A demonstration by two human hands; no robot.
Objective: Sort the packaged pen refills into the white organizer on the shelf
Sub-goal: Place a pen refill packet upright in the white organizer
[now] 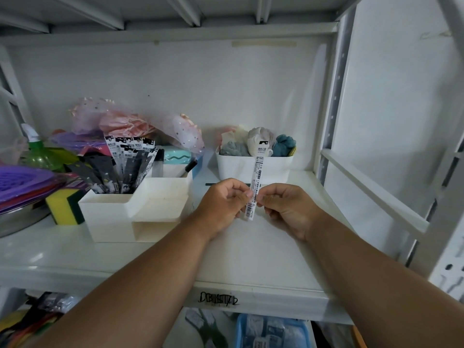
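Above white shelf (251, 259), left hand (221, 209) and right hand (286, 209) each pinch one packaged refill (254, 187), upright, barcode end low, between fingertips. Grip narrow on both sides. White organizer (113, 217) sits left of hands, near, not touching; more packaged refills (128, 167) stand in its rear left compartment. White bin (238, 167) with yarn stands behind held refill.

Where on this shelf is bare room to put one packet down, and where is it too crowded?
Bare shelf lies in front of the white organizer and around both hands, which hold the refill packet: left hand, right hand. A narrow gap runs between the organizer and the white bin. The left end is crowded by the sponge and purple items.
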